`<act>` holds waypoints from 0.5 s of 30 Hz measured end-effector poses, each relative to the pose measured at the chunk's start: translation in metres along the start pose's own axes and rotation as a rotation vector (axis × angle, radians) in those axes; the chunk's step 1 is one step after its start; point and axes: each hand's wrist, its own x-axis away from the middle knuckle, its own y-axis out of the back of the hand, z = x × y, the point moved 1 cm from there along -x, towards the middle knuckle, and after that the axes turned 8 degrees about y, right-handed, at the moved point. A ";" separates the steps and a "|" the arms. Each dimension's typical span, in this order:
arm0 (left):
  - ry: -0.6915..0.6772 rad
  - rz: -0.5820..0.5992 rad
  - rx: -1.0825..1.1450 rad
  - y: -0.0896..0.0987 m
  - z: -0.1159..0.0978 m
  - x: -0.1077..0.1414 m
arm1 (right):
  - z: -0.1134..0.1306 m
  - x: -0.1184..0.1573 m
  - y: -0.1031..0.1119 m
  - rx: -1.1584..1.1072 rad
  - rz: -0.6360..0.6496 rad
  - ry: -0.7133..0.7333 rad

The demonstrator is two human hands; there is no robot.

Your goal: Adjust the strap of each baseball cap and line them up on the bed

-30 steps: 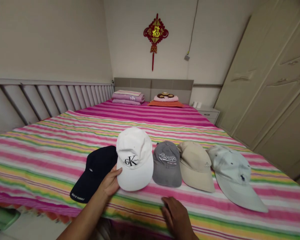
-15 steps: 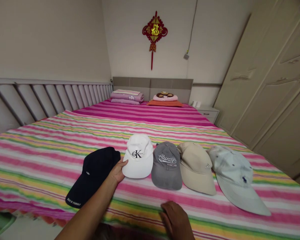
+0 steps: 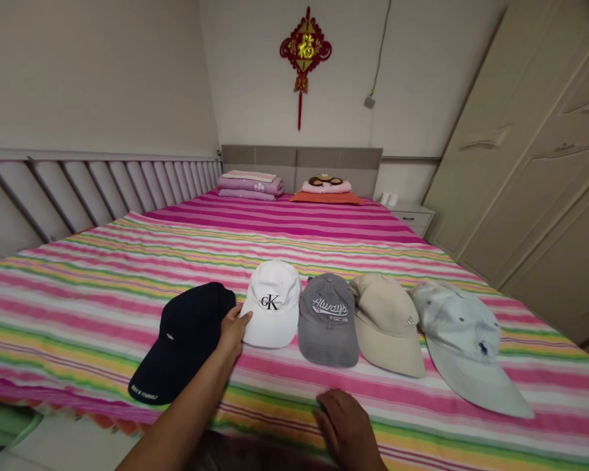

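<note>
Five caps lie in a row on the striped bedspread. My left hand [image 3: 233, 329] is closed at the left edge of the white cap [image 3: 273, 328], its fingertips on the brim; its other fingers are partly hidden. Left of that hand lies a navy cap [image 3: 189, 337] with small white lettering on its brim. To the right of the white cap are a grey cap [image 3: 328, 343] with "Always" lettering, a beige cap [image 3: 387, 327] and a pale cap [image 3: 466, 353] with a small dark emblem. Below the grey cap, my right hand [image 3: 348, 425] hovers or rests with loosely bent fingers, thumb apart, holding nothing.
The striped bedspread [image 3: 127, 261] covers the bed. Folded purple bedding [image 3: 250, 188] and an orange pillow [image 3: 326, 197] lie by the headboard [image 3: 338, 159]. A metal railing [image 3: 118, 190] runs along the left; a nightstand [image 3: 412, 218] and wardrobe [image 3: 530, 176] stand at right.
The view has shifted slightly. My left hand stays at the white cap's brim, and the caps keep their places. My right hand has barely moved.
</note>
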 end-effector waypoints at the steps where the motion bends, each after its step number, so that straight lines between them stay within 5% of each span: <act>1: -0.027 -0.020 -0.016 0.000 0.000 0.001 | 0.000 -0.001 0.000 -0.001 0.001 -0.005; 15: -0.107 0.045 -0.197 0.013 0.005 0.002 | 0.002 -0.005 0.003 0.002 -0.005 -0.010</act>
